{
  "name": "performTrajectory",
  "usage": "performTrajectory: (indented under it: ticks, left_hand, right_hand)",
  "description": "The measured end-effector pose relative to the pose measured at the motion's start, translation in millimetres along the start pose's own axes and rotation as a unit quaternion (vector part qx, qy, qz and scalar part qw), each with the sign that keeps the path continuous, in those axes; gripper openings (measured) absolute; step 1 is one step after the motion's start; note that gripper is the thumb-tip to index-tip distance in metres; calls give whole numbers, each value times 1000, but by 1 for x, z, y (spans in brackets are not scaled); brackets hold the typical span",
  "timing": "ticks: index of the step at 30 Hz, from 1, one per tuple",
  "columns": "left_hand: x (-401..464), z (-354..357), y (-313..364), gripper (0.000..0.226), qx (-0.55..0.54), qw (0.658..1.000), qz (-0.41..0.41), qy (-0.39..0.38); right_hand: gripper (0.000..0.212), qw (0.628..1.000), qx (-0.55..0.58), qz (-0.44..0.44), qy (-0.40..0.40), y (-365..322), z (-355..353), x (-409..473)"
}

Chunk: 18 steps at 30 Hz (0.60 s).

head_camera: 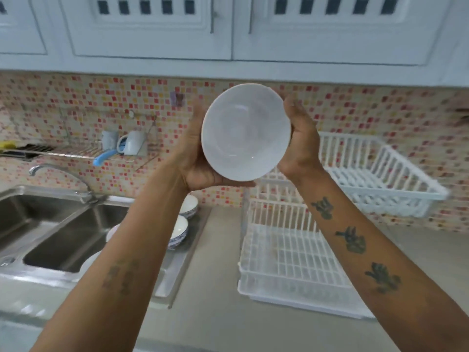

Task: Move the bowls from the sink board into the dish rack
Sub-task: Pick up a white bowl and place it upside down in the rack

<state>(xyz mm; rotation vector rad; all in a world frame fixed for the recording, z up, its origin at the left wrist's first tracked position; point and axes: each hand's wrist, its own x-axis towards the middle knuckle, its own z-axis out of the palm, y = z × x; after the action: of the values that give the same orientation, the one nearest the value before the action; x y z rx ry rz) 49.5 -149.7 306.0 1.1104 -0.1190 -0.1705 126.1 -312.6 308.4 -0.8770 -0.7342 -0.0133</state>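
A white bowl (245,132) is held up between both hands, its inside turned toward the camera. The left hand (196,158) is curled round its left and lower rim; the right hand (299,142) is clasped against its right rim. Below the left hand, more bowls (180,228) are stacked on the sink board (195,240). Below the right hand, the white dish rack (286,252) stands on the worktop (215,295).

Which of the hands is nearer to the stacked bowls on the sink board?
Left. The left hand grips the raised white bowl above the stacked bowls; the right hand grips its other side, over the dish rack.
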Motion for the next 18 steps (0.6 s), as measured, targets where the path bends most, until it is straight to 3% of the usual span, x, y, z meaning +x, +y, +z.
performTrajectory:
  ticks: [5, 8, 11, 14, 18]
  left_hand:
    - [64, 60, -5, 83, -11, 991, -30, -127]
    - [99, 95, -14, 87, -5, 987, -24, -157]
    - [129, 124, -22, 72, 28, 990, -4, -135]
    - [164, 144, -39, 55, 133, 986, 57, -84]
    - [200, 159, -71, 49, 323, 933, 157, -5]
  right_hand:
    - [34, 998, -26, -54, 6, -69, -57, 7]
    - [31, 993, -99, -52, 45, -103, -88, 10]
    - [34, 978, -193, -28, 78, -126, -123, 13]
    - [42, 946, -296, 43, 127, -143, -154, 20]
    - [41, 874, -434, 146, 160, -146, -194, 30]
